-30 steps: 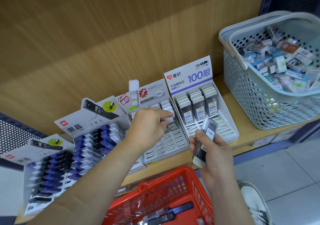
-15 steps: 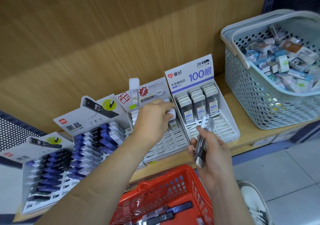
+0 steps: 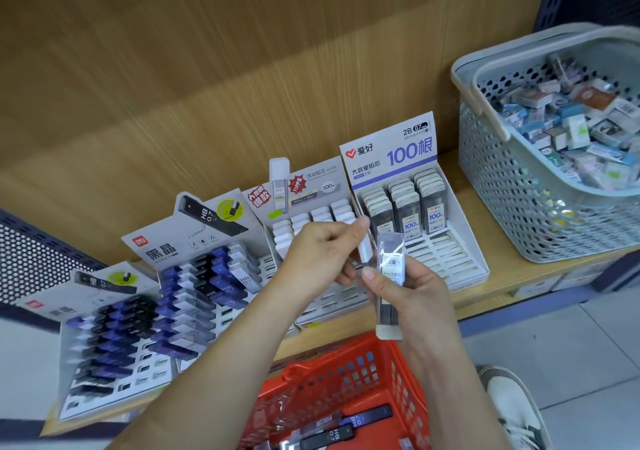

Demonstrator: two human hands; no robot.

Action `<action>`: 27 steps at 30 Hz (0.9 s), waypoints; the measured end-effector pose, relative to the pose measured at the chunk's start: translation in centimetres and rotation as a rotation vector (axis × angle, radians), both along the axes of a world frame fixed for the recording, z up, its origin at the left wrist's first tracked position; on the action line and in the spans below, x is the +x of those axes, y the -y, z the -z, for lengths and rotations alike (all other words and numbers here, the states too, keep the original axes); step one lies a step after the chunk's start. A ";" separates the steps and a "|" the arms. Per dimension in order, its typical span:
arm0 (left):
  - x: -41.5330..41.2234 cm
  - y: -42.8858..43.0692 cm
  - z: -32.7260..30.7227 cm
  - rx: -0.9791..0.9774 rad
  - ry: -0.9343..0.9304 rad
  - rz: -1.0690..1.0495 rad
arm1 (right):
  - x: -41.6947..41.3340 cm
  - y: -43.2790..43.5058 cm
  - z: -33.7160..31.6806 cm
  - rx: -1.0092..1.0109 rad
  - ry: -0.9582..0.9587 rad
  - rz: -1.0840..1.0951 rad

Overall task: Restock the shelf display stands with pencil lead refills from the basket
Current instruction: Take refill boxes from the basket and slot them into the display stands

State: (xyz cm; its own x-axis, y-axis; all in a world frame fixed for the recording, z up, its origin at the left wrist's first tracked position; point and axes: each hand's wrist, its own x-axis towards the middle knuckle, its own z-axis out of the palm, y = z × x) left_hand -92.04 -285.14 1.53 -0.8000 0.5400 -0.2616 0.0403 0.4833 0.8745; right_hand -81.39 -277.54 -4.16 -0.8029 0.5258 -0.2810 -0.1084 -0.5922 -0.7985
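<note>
Here, head view:
Right hand (image 3: 408, 297): gripping a stack of clear lead refill cases (image 3: 390, 283) upright above the red basket (image 3: 332, 390).
Left hand (image 3: 311, 259): pinching a white-capped refill (image 3: 364, 250) just beside the stack, in front of the white-refill stand (image 3: 322, 297) on the shelf (image 3: 502, 276).

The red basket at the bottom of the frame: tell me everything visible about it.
The red basket looks like moulded plastic, its walls pierced by a grid of small rectangular holes. It sits low in the frame, below the front edge of the wooden shelf, partly hidden under both forearms. Inside lie several dark lead refill cases, one marked HB 0.7. What supports it is out of view.
</note>
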 end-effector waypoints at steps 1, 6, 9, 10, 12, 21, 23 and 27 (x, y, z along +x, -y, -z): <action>0.2 0.3 -0.3 0.019 0.036 -0.008 | 0.0 0.1 -0.2 0.045 -0.001 -0.025; -0.2 2.3 -1.4 0.059 -0.052 -0.032 | 0.0 -0.2 -0.6 0.037 0.041 -0.071; -0.5 3.5 -2.0 0.095 -0.071 -0.071 | 0.2 -0.3 -1.1 -0.078 0.045 -0.149; -0.5 3.8 -2.3 0.108 -0.054 -0.061 | 0.2 -0.3 -1.2 -0.084 0.059 -0.160; -0.5 4.6 -2.7 0.134 0.026 0.004 | 0.2 -0.1 -1.1 -0.115 0.088 -0.161; -1.5 6.6 -4.8 0.014 0.107 0.176 | -0.4 1.4 0.0 -0.329 0.063 -0.209; -1.4 6.6 -4.6 -0.001 0.091 0.118 | -0.6 1.5 0.0 -0.255 0.062 -0.176; -1.7 6.3 -3.4 -0.005 -0.129 -0.066 | -0.6 1.5 -0.2 -0.145 0.119 -0.129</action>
